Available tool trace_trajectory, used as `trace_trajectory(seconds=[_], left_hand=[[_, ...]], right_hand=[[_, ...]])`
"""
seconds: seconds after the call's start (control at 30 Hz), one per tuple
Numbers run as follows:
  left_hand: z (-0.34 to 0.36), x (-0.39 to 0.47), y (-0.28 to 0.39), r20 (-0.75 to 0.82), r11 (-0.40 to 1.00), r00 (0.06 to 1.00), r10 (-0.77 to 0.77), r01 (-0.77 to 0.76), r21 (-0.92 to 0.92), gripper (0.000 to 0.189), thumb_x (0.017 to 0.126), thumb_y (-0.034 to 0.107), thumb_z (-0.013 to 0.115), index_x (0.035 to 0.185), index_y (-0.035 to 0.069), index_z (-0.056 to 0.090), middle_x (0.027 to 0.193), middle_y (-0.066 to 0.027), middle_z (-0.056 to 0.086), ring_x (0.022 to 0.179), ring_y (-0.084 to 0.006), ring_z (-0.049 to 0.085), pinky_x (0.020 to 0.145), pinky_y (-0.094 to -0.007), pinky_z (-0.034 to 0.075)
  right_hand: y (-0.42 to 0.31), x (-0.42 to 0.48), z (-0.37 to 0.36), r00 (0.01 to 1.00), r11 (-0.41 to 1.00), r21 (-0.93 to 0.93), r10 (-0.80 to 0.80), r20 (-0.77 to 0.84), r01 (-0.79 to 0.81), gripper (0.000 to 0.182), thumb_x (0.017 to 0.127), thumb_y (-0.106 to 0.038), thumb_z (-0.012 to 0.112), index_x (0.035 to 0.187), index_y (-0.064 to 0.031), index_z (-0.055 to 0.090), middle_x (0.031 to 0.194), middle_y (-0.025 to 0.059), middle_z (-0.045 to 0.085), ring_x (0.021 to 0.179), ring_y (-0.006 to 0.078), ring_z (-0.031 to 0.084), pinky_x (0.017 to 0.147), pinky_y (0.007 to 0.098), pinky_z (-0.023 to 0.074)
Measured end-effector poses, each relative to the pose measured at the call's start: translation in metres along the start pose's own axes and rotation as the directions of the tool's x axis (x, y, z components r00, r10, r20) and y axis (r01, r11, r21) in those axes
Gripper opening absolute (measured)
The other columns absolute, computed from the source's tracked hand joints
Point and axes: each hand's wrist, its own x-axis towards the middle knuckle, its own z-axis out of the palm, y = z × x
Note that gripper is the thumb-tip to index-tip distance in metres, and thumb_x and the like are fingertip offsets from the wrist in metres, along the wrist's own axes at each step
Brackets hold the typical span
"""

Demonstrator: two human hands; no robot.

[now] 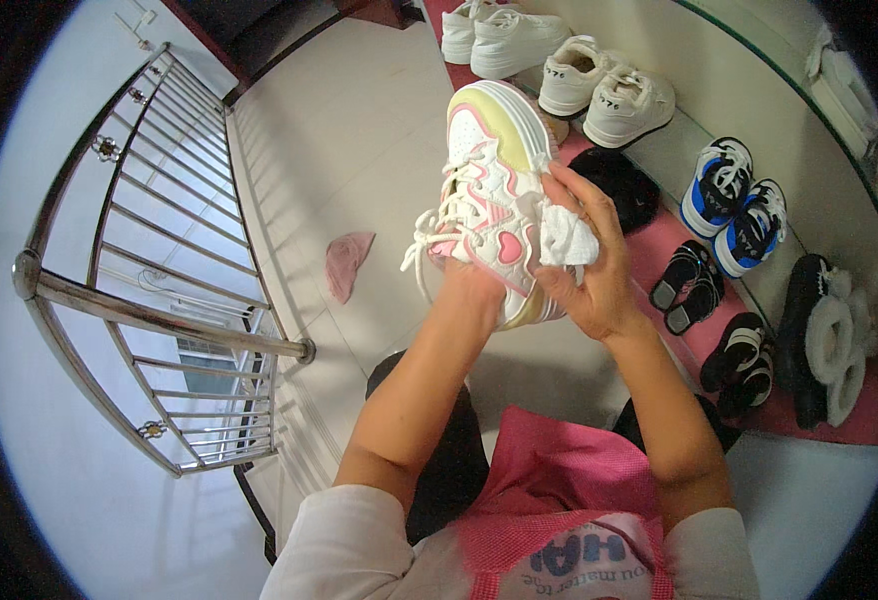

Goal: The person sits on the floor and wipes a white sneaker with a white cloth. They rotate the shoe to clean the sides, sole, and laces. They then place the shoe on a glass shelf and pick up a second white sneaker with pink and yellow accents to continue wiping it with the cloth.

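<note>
A white lace-up sneaker (484, 180) with pink trim, a yellow toe edge and a pink heart patch is held up in front of me, toe pointing away. My left hand (469, 279) is pushed inside the shoe's opening, so its fingers are hidden and the shoe rests on it. With my right hand (600, 262) I press a crumpled white cloth or tissue (568, 234) against the right side of the sole. Cream laces (427, 232) are tied in a bow and hang over the shoe's left side.
A pink cloth (347, 264) lies on the tiled floor (296, 150). Metal railings (168, 315) run along the left. To the right, white sneakers (517, 41), blue-and-black sneakers (731, 202), black sandals (686, 285) and fluffy slippers (833, 337) line a red-pink mat and a ledge.
</note>
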Motion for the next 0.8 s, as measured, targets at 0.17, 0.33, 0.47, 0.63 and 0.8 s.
trace_trajectory(seconds=[0.17, 0.33, 0.47, 0.63, 0.8], left_hand=[[0.004, 0.006, 0.000, -0.148, 0.967, 0.987, 0.065, -0.026, 0.252, 0.042, 0.099, 0.033, 0.032, 0.132, 0.010, 0.043, 0.131, -0.0091, 0.050, 0.116, -0.0228, 0.051, 0.096, -0.0366, 0.045], [-0.009, 0.002, 0.001, 0.058, 0.171, 0.953, 0.298, -0.113, 0.979, 0.039, 0.098, 0.027, 0.037, 0.133, 0.009, 0.042, 0.129, -0.0084, 0.052, 0.114, -0.0219, 0.052, 0.095, -0.0342, 0.046], [-0.028, 0.002, 0.000, 0.224, -0.245, 0.912, 0.343, -0.143, 0.959, 0.039, 0.098, 0.024, 0.039, 0.133, 0.009, 0.041, 0.128, -0.0079, 0.053, 0.111, -0.0211, 0.054, 0.093, -0.0321, 0.048], [-0.016, -0.003, 0.023, 0.000, 0.270, 0.966, 0.260, -0.073, 0.960, 0.048, 0.096, 0.035, 0.033, 0.137, 0.012, 0.040, 0.138, -0.0069, 0.045, 0.123, -0.0244, 0.044, 0.103, -0.0374, 0.036], [-0.008, 0.005, 0.003, -0.303, 0.968, 0.928, 0.218, -0.167, 0.185, 0.047, 0.097, 0.038, 0.031, 0.134, 0.011, 0.042, 0.134, -0.0075, 0.049, 0.117, -0.0270, 0.049, 0.098, -0.0430, 0.042]], right_hand=[[0.012, 0.001, 0.000, 0.998, 0.982, -0.182, -0.046, 0.045, 0.053, 0.055, 0.067, -0.001, 0.062, 0.122, -0.0049, 0.058, 0.126, 0.0145, 0.052, 0.111, 0.0331, 0.050, 0.096, 0.0391, 0.0401], [0.008, -0.001, -0.004, 0.999, 0.978, -0.203, -0.040, 0.034, 0.046, 0.054, 0.062, 0.009, 0.060, 0.114, -0.0057, 0.060, 0.113, 0.0126, 0.056, 0.102, 0.0317, 0.053, 0.090, 0.0391, 0.0436], [0.010, -0.006, -0.009, 0.998, 0.982, -0.181, -0.042, 0.052, 0.051, 0.043, 0.064, 0.011, 0.063, 0.105, -0.0039, 0.063, 0.106, 0.0106, 0.059, 0.097, 0.0282, 0.057, 0.082, 0.0349, 0.0470], [0.012, -0.013, -0.011, 0.993, 0.991, -0.131, -0.001, 0.118, 0.017, 0.039, 0.063, 0.010, 0.061, 0.099, -0.0039, 0.061, 0.100, 0.0109, 0.057, 0.095, 0.0303, 0.055, 0.082, 0.0375, 0.0461], [0.025, -0.021, -0.026, 0.960, 0.999, -0.052, 0.017, 0.280, -0.002, 0.034, 0.065, 0.007, 0.060, 0.097, -0.0041, 0.060, 0.096, 0.0119, 0.056, 0.093, 0.0316, 0.056, 0.081, 0.0389, 0.0462]])
